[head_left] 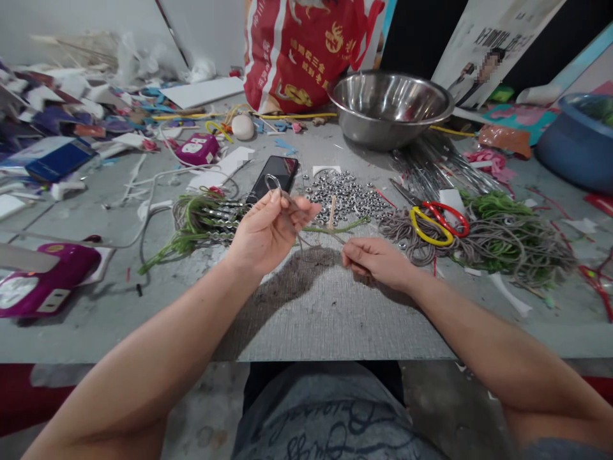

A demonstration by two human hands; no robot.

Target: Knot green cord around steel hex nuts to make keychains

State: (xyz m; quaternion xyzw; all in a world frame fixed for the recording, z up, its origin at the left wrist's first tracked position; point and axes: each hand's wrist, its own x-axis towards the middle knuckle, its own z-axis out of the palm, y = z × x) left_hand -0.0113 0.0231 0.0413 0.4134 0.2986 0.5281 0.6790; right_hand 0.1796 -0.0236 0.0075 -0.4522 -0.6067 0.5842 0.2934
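My left hand point(271, 223) pinches a grey cord point(288, 220) between thumb and forefinger, and a small loop of it sticks up above the fingertips. The cord runs down and across to my right hand point(371, 259), whose fingers are closed on it lower and to the right. Behind the hands lies a spread of small shiny metal beads point(342, 191). A green cord point(354, 223) and a thin wooden stick point(332, 211) are between the hands and the beads. Left of my left hand is a bundle of green and grey cords point(191, 220).
Scissors with red and yellow handles point(438, 223) rest on a heap of grey and green cords point(507, 236) at the right. A black phone point(275, 176), a steel bowl point(390, 105) and a red bag point(306, 57) are farther back. A purple device point(48, 281) stands at the left.
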